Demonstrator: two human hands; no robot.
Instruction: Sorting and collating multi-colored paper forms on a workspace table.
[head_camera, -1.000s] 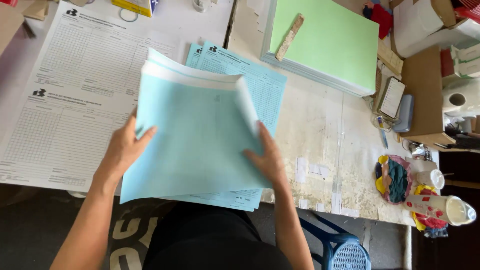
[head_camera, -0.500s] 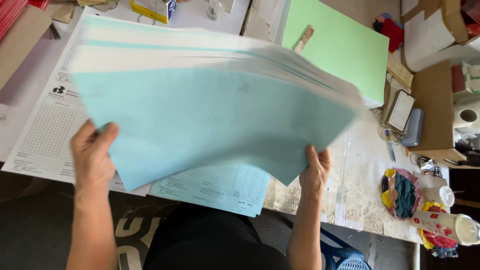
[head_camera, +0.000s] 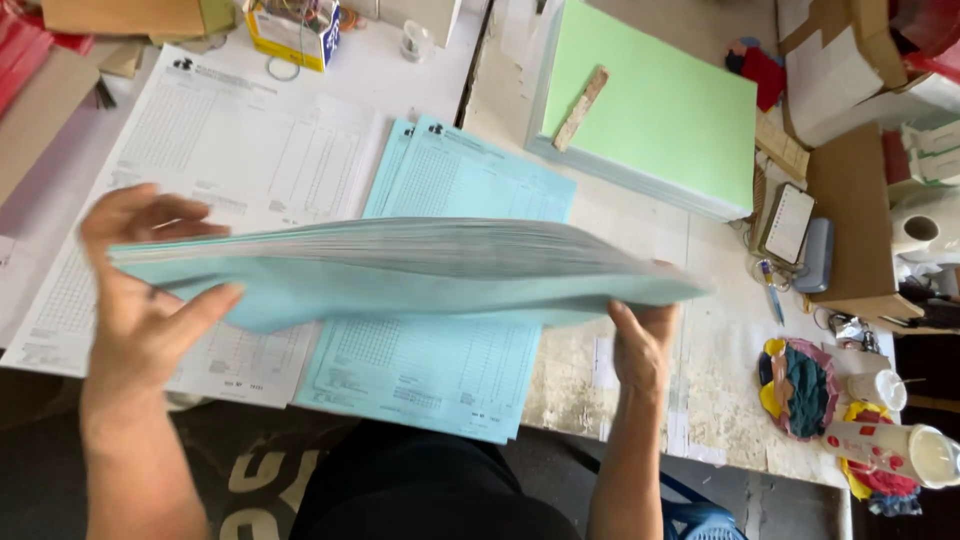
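Both hands hold a thick stack of light blue paper (head_camera: 400, 275) above the table (head_camera: 640, 240), seen nearly edge-on and lying almost flat. Left hand (head_camera: 145, 290) grips the stack's left end, fingers curled over the top, thumb pressed beneath. Right hand (head_camera: 640, 345) clamps the right end near the corner, fingers wrapped on the underside. Directly below the stack, blue printed forms (head_camera: 450, 300) lie fanned on the table, touching large white printed sheets (head_camera: 220, 150) to their left. Farther back, a pile of green paper (head_camera: 660, 110) with a wooden stick (head_camera: 582, 107) resting on top. A phone (head_camera: 790, 222) lies to its right.
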